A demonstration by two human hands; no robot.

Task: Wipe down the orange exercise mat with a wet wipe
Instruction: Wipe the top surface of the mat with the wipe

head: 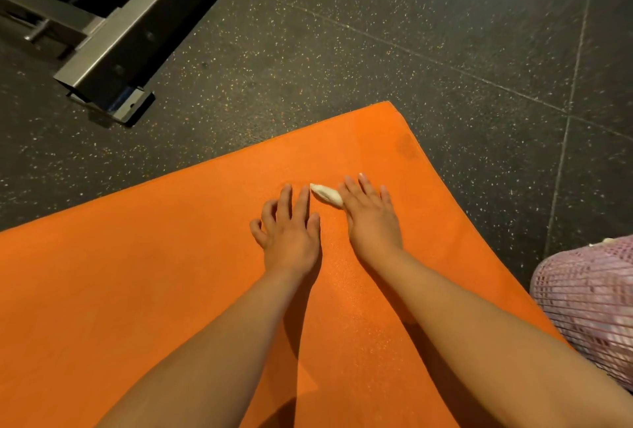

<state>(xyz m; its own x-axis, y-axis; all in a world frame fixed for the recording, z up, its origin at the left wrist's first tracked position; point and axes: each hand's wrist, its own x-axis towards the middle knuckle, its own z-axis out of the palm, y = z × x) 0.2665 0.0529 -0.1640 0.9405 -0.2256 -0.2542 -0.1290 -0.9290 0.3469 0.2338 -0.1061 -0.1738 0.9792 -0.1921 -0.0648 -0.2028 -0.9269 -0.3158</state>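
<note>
Speckled dark floor (376, 33) surrounds the mat (137, 273), a metal frame (113, 33) well beyond my left grip (291, 225). That grip lies spread and empty on the mat. My right grip (371, 218) is flat, fingers (364, 186) straight, pressing the wipe (327, 195), which pokes out at its inner edge, toward the left grip. Bunched so small, the wipe may slip free under a fast stroke or skip patches; I judge the corner (390, 117) ahead of the right grip easy to miss.
</note>
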